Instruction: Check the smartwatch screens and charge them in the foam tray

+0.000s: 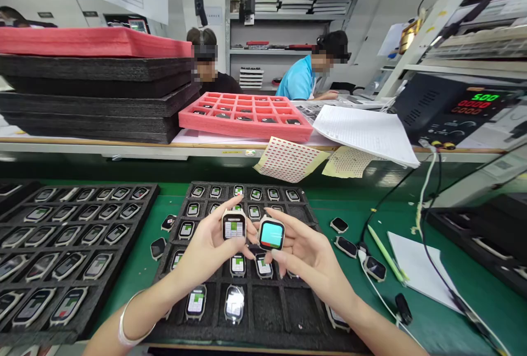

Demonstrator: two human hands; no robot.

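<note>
My left hand (208, 246) is closed on a small smartwatch body (234, 226) whose lit screen shows green and white blocks. My right hand (307, 252) grips a second watch body (272, 233) with a teal screen and a red strip at the bottom. Both are held side by side, nearly touching, above a black foam tray (269, 312) with several watch bodies in its pockets. A bangle (123, 326) sits on my left wrist.
A second black foam tray (78, 284) full of watch bodies lies at the left. Loose watches (346, 246), a green pen (385, 254), cables and paper (420, 268) lie on the green mat at the right. A red foam tray (247, 128) and stacked black trays sit on the shelf behind; two people sit beyond.
</note>
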